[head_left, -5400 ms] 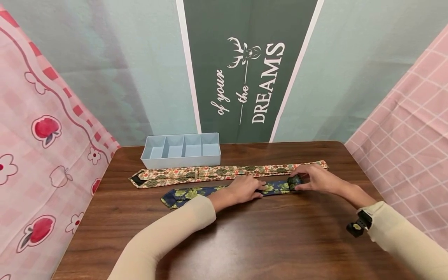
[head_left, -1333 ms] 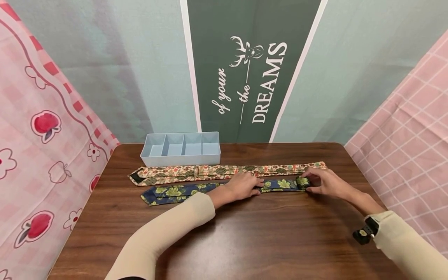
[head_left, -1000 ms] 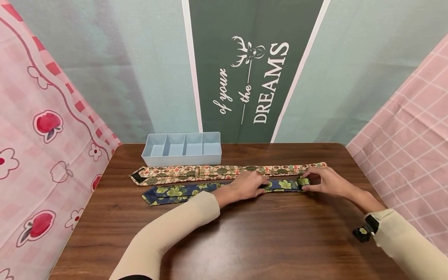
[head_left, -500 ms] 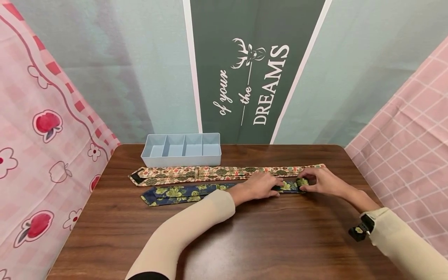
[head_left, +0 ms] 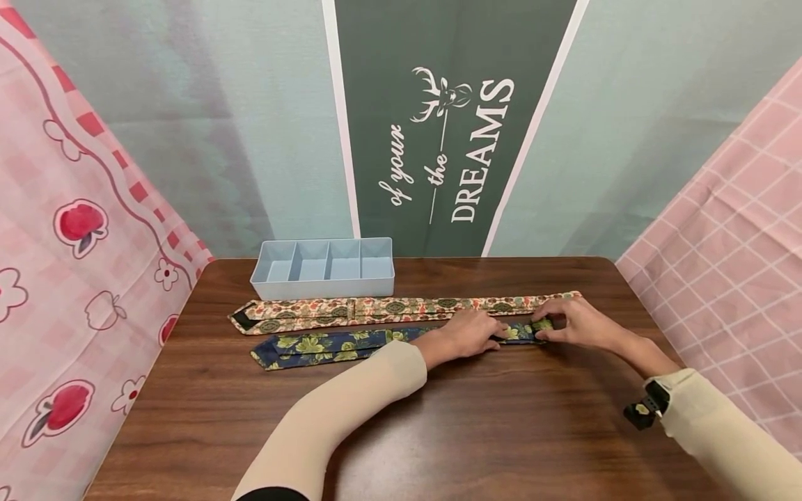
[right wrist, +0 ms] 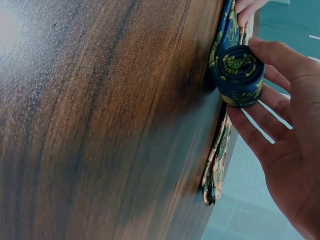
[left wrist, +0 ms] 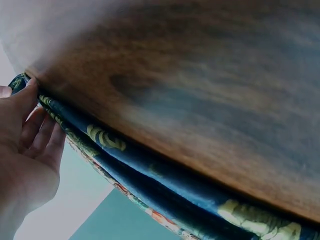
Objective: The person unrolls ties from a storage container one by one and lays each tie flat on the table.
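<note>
A navy necktie point(head_left: 310, 348) with yellow-green flowers lies lengthwise on the table, its right end wound into a small roll point(right wrist: 239, 92). My right hand point(head_left: 579, 325) holds that roll between thumb and fingers; the right wrist view shows its spiral edge. Just left of it, my left hand point(head_left: 465, 335) lies over the unrolled part, with thumb and fingertips along the two edges of the tie point(left wrist: 130, 155). That hand hides part of the fabric. Behind runs a second necktie point(head_left: 395, 307), cream with a red and green pattern, laid out flat.
A pale blue tray point(head_left: 322, 287) with several compartments stands behind the cream tie, toward the back left. The brown wooden table point(head_left: 476, 424) reaches to a printed cloth point(head_left: 288, 139) at the back. Pink cloths point(head_left: 69, 292) hang on both sides.
Since the oldest frame, the navy tie has shifted left and then stayed put. My left hand has slid right along it, closer to the roll. The right hand has stayed on the roll.
</note>
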